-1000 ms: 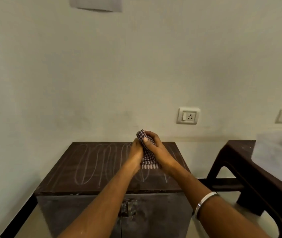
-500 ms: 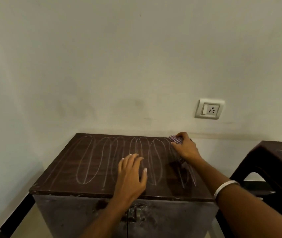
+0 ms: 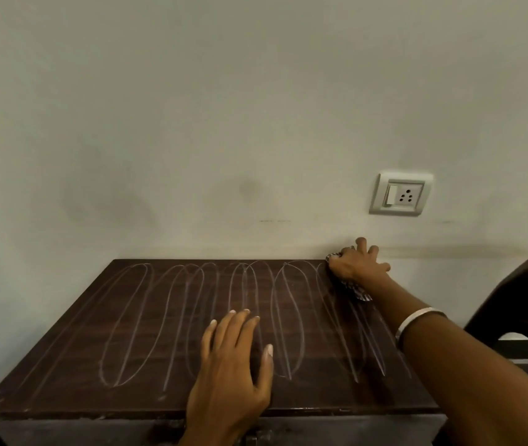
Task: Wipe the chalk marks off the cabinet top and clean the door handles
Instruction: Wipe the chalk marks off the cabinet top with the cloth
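The dark brown cabinet top [image 3: 72, 365] is covered with looping white chalk marks [image 3: 134, 323] from left to right. My right hand [image 3: 357, 263] presses a checked cloth [image 3: 357, 291] flat onto the top's far right corner, fingers spread toward the wall. My left hand [image 3: 233, 358] lies flat, fingers straight, on the front middle of the top. Below the front edge, a metal door latch [image 3: 256, 437] shows partly under my left wrist; the rest of the doors is out of view.
The cabinet stands against a pale wall with a socket plate [image 3: 401, 193] above its right end. A dark stool or side table [image 3: 523, 304] stands close on the right.
Both hands first held the cloth above the cabinet. The left hand then went flat onto the top, and the right carried the cloth to the far right corner; the view has come closer.
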